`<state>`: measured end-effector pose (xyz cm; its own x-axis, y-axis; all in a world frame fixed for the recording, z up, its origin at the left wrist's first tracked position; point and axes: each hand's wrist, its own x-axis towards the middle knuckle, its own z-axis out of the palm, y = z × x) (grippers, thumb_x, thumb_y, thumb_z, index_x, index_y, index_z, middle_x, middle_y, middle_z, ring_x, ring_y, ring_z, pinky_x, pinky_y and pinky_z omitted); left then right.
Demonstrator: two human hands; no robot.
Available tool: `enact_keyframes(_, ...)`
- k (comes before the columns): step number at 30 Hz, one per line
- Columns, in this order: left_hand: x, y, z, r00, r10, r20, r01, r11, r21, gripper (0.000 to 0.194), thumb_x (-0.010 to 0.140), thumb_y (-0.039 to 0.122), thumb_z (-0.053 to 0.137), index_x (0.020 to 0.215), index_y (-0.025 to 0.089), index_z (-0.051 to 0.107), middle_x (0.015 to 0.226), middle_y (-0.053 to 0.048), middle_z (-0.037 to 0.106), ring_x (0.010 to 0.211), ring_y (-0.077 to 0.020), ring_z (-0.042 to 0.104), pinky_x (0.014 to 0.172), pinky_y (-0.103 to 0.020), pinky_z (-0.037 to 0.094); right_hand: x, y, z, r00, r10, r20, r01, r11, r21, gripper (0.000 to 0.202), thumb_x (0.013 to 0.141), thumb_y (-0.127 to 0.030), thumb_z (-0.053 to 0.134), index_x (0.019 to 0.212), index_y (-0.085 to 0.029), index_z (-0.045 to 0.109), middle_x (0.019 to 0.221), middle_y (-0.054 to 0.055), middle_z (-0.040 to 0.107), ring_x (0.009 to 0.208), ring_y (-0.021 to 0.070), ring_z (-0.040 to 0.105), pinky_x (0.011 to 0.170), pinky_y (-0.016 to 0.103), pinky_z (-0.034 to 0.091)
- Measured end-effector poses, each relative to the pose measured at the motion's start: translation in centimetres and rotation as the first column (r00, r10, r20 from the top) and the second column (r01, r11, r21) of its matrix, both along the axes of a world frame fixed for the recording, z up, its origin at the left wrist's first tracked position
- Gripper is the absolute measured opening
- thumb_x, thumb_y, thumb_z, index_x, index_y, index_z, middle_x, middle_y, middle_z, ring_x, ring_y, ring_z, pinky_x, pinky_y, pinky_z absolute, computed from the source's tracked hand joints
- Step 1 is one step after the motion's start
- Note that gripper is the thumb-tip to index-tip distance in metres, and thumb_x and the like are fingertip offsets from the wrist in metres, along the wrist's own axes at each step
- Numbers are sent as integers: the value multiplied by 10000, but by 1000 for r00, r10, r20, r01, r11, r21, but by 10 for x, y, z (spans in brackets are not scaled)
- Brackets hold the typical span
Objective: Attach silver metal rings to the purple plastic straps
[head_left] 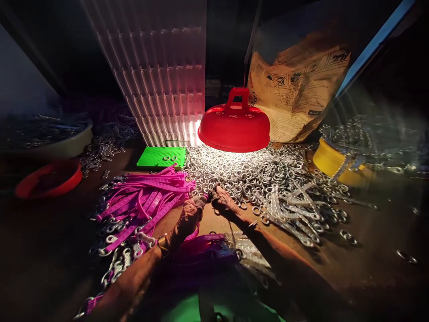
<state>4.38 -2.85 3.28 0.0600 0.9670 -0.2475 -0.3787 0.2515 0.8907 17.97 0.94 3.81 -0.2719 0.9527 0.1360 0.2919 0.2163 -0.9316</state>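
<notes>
My left hand [189, 217] and my right hand [224, 203] meet at the middle of the table, fingertips pinched together around a small metal ring [205, 198] and the end of a pink plastic strap. A pile of pink straps [144, 203] with metal rings on their ends lies just left of my left hand. A wide heap of loose metal rings [248, 174] spreads beyond my right hand under the lamp. More pink straps [204, 248] lie across my lap between my forearms.
A red lamp shade [234, 127] hangs low over the rings. A green perforated board [162, 157] lies behind the straps. A yellow tub [331, 163] stands right, a red bowl [48, 179] and a pale basin [60, 145] left. A white ribbed panel [161, 71] and a printed sack [295, 89] stand behind.
</notes>
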Motion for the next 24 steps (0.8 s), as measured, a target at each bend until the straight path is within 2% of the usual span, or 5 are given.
enact_keyframes(5, -5, 9, -5, 996, -66, 58, 64, 997, 48, 350, 682, 397, 687, 616, 212, 397, 443, 81, 251, 358, -43, 179, 373, -215, 107, -6, 1, -1, 997, -9, 76, -1, 992, 128, 65, 755, -212, 442, 804, -197, 403, 600, -36, 436, 536, 102, 345, 502, 234, 307)
enact_keyframes(10, -7, 10, -11, 997, -79, -25, 79, 996, 37, 373, 640, 401, 737, 610, 199, 425, 443, 75, 302, 352, -28, 210, 361, -194, 115, -5, 11, -1, 996, 80, 42, -73, 986, -149, 104, 795, -286, 413, 742, -197, 404, 591, -39, 421, 475, 83, 345, 403, 198, 266)
enact_keyframes(13, -3, 11, -7, 992, -32, -123, 27, 999, -41, 336, 619, 380, 747, 627, 194, 468, 416, 85, 307, 325, -26, 224, 334, -178, 132, -4, 17, 2, 991, 132, 32, -124, 975, -183, 114, 770, -279, 443, 702, -194, 410, 574, -43, 402, 464, 77, 338, 383, 187, 265)
enact_keyframes(19, -11, 12, 29, 958, -119, -260, 89, 988, -127, 221, 717, 244, 619, 536, 152, 531, 411, 17, 479, 315, -64, 396, 323, -169, 260, 2, 4, 26, 975, 220, -22, -220, 974, -60, 243, 814, -422, 491, 761, -192, 439, 660, -33, 468, 529, 72, 400, 472, 179, 383)
enact_keyframes(24, -29, -5, 76, 892, -354, -282, 341, 935, -96, 219, 688, 226, 665, 516, 126, 573, 376, 54, 379, 307, -20, 251, 326, -158, 142, 9, -45, 35, 973, 224, -54, -231, 942, -243, 403, 847, -576, 472, 875, -187, 574, 589, -25, 525, 454, 85, 459, 390, 175, 350)
